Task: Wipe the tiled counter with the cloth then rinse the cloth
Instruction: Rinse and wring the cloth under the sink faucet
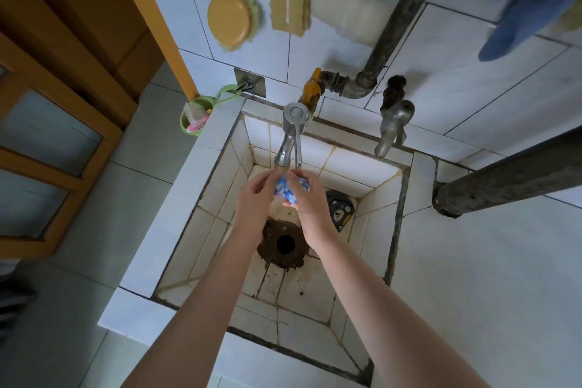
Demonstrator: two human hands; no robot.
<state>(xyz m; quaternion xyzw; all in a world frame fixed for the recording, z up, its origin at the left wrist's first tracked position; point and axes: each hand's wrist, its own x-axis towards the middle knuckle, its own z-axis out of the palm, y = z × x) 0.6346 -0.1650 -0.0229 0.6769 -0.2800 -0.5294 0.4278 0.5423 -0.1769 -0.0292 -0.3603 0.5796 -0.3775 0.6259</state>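
Hands, left (255,197) and right (310,203), fingers curled around the bunched blue cloth (284,190) under the tap (287,145)

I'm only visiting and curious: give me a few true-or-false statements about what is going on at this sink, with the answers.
1. The left hand and right hand both hold the cloth under the tap. True.
2. The cloth lies over the drain. False: the hands hold it up, and the drain is uncovered.
3. A yellow brush hangs above the sink. True.
4. The green cup stands inside the sink. False: it hangs from a hook outside the sink's left wall.
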